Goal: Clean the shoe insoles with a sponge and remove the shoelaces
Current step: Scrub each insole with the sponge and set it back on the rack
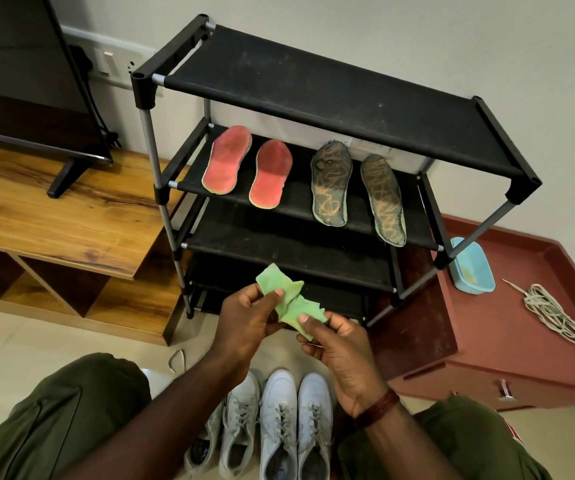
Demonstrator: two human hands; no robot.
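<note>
You're holding the green sponge [289,303] just in front of the shoe rack [313,84], your left hand [244,323] pinching its far end and your right hand [341,351] its near end. It looks thin, soft and floppy, so bunch it into a pad before wiping. The red insoles [227,164] on the left and the dark patterned insoles [331,183] on the right lie flat on the second shelf [298,199]; they're probably light and bendy, so pin each at the heel as you rub.
</note>
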